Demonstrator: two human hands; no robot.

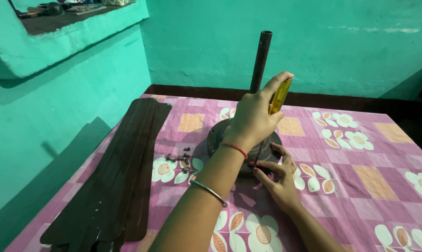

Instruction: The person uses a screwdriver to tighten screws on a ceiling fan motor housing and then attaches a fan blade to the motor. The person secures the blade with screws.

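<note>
Here, in the head view, we have a ceiling fan motor [220, 135] standing on the desk [360, 163], which wears a pink floral cloth, its dark downrod [261, 60] upright. Our left hand [253, 119] is closed around the yellow handle of a screwdriver [280, 95], held steeply with the shaft running down to the motor's rim. Our right hand [278, 179] rests at that rim, fingertips pinched around the tip, seemingly steadying a screw there, though the screw itself is too small to tell. We judge the step to be working a screw at the housing. The next move calls for keeping the tip seated while the handle turns. Loose screws [180, 160] lie just left of the motor, beside stacked dark fan blades [122, 177].
</note>
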